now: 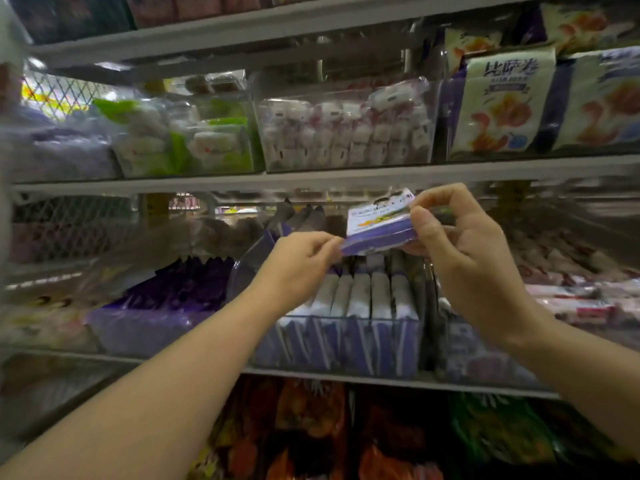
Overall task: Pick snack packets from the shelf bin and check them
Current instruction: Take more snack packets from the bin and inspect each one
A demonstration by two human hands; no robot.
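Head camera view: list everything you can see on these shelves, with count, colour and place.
held packet: one, purple and white, above the bin
clear bin: one, transparent, middle shelf
binned packets: one row, white and purple, upright in it
dark packets: several, purple, left of the bin
wrapped sweets: many, pink and white, upper shelf centre
green packets: several, green and white, upper shelf left
large bags: several, white and purple, upper shelf right
left hand: pinches the held packet's left corner
right hand: grips its right end
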